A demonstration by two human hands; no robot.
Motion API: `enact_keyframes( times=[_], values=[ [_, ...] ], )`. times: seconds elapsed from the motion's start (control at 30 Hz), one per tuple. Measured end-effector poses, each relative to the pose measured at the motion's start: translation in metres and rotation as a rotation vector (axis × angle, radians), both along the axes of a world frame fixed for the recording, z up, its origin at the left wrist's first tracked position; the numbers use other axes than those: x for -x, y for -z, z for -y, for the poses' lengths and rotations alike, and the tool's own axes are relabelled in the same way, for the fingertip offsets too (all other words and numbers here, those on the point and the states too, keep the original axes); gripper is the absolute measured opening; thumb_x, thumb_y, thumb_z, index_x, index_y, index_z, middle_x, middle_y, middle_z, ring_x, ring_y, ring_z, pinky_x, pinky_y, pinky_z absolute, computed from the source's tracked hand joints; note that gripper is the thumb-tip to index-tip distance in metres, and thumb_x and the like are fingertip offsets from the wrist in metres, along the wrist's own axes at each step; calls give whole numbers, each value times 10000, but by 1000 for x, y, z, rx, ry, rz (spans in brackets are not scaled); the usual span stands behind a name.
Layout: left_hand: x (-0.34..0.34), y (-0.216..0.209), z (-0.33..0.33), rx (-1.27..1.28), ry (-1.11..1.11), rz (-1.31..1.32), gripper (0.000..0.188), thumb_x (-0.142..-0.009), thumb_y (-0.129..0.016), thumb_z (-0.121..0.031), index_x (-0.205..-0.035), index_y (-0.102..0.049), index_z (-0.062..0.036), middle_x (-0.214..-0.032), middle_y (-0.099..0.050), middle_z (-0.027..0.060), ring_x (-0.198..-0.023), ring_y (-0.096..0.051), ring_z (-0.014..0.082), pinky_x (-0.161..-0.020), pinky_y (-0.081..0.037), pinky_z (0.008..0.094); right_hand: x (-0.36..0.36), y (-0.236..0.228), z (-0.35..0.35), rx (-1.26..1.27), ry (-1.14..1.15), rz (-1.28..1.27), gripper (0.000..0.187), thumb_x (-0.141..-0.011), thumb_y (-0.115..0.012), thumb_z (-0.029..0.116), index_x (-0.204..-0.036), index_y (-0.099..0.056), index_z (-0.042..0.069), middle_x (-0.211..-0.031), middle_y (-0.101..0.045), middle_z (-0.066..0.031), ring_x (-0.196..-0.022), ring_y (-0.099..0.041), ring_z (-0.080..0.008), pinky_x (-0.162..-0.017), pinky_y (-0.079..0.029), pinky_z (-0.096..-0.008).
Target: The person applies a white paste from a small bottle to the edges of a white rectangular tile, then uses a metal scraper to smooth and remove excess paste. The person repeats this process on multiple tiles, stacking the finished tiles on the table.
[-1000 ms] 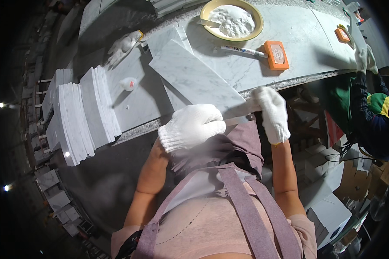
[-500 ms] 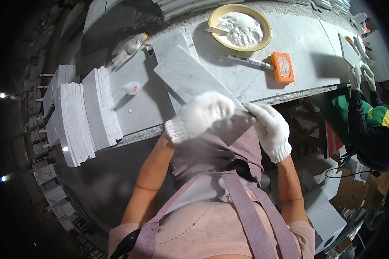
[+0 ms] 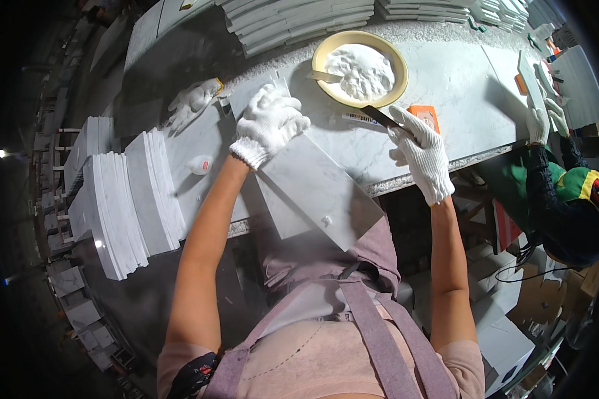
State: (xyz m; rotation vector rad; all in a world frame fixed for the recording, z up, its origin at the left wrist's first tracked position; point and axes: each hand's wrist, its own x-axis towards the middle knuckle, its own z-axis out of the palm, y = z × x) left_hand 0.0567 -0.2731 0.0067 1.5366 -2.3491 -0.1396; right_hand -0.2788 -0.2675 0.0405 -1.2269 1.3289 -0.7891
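Note:
A pale grey marble tile [image 3: 323, 189] lies slantwise over another tile [image 3: 283, 223] at the table's front edge, its near corner reaching out past the edge. My left hand [image 3: 269, 123], in a white knit glove, is closed on the far end of the upper tile. Near that tile's near corner sits a small white dab [image 3: 327, 221]. Raised to the right, my gloved right hand [image 3: 420, 153] holds a dark-bladed putty knife [image 3: 381, 118], its blade pointing at the near rim of a yellow bowl [image 3: 400, 86] of white paste. A pale spreader [image 3: 323, 76] rests in the bowl.
An orange box [image 3: 424, 118] and a marker [image 3: 359, 118] lie behind the putty knife. Left stand stacked marble slabs [image 3: 154, 193], a small white bottle [image 3: 199, 164] and spare gloves [image 3: 194, 103]. More slabs [image 3: 299, 20] are piled behind. A co-worker [image 3: 552, 186] works at right.
My left hand has moved to the tile's far end. My right hand has left its near end and swung out toward the bowl with the putty knife. The white dab now shows.

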Motion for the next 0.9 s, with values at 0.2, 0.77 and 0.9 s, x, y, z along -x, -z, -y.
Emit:
enact_keyframes(
  times=[0.2, 0.77, 0.9],
  values=[
    [15, 0, 1, -91, 81, 30, 440, -996, -607, -517, -812, -747, -143, -1012, -708, 62, -1219, -605, 295, -1187, -359, 508, -15, 18, 46, 143, -4, -206, 316, -997, -724, 149, -1302, -747, 72, -928, -765, -45, -646, -655, -67, -565, -531, -237],
    [23, -7, 24, 301, -20, -123, 436, -955, -719, -399, -678, -667, -65, -766, -678, 158, -918, -684, 434, -865, -536, 521, -53, 34, 90, 310, -146, -516, 264, -976, -645, 271, -1112, -799, 106, -994, -768, -177, -892, -735, -368, -808, -569, -419],
    [25, 3, 30, 397, -70, -105, 426, -943, -731, -395, -686, -677, -60, -752, -684, 158, -1001, -687, 447, -949, -526, 522, -56, 36, 98, 240, -172, -535, 319, -981, -678, 227, -1258, -775, 104, -890, -788, -105, -658, -708, -184, -636, -565, -332]
  ],
)
